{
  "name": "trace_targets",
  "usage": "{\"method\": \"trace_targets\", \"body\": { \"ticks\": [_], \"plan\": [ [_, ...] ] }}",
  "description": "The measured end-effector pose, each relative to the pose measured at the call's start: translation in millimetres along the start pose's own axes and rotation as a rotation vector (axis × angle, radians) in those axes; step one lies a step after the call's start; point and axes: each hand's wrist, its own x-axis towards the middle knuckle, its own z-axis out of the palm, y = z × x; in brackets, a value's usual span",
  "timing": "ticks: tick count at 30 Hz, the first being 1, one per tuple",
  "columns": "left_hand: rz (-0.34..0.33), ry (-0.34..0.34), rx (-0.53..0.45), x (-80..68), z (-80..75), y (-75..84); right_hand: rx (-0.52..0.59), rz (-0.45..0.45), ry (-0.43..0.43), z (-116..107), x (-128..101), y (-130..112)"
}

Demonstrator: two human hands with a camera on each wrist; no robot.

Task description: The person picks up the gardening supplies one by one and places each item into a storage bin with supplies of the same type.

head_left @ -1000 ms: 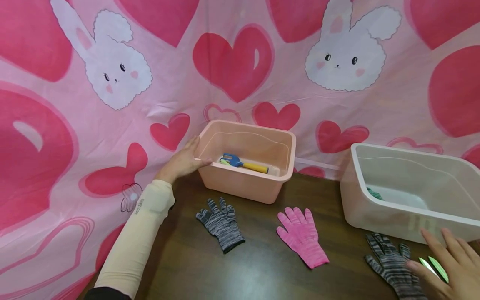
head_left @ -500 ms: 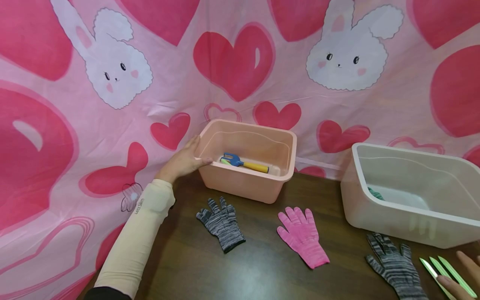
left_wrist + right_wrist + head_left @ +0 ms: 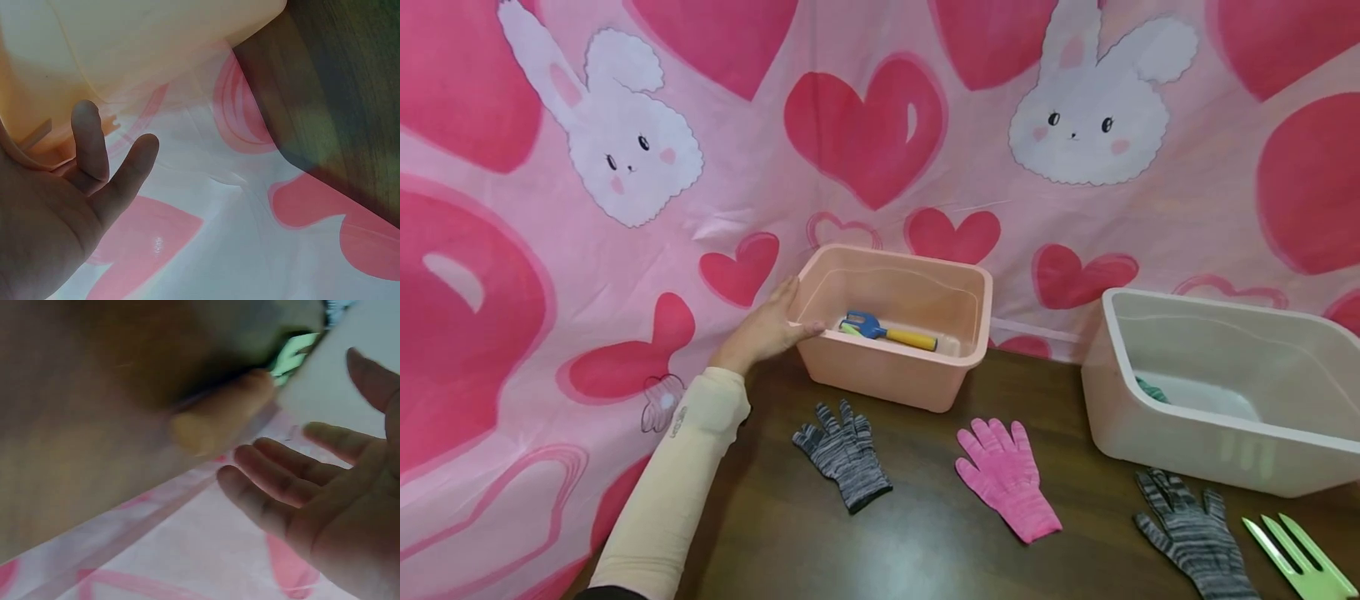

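A peach plastic bin (image 3: 887, 367) stands against the backdrop. My left hand (image 3: 763, 333) rests at its left front corner, thumb over the rim and fingers along the left side; in the left wrist view two fingers (image 3: 142, 156) extend clear of the wall. In the bin lies a blue hand fork with a yellow handle (image 3: 912, 338). My right hand (image 3: 331, 494) is outside the head view; the right wrist view shows its fingers spread, holding nothing. It is beside the tan handle (image 3: 219, 419) of a green garden fork (image 3: 1303, 558), which lies on the table.
A larger off-white bin (image 3: 1217, 442) stands at the right with a small green item (image 3: 1150, 389) inside. On the dark wooden table (image 3: 895, 558) lie a grey glove (image 3: 847, 454), a pink glove (image 3: 1007, 477) and another grey glove (image 3: 1198, 533). A heart-and-rabbit cloth (image 3: 865, 125) hangs behind.
My right hand has moved right and down out of the head view, uncovering the green fork's tines beside the right grey glove. My left hand stays at the peach bin.
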Motion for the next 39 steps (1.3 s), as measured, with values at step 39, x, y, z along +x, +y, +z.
{"method": "trace_targets", "body": {
  "ticks": [39],
  "plan": [
    [-0.005,0.015,-0.021,-11.8,6.5,-9.5,-0.025,-0.047,0.042,1.9,-9.5,-4.4]
  ]
}}
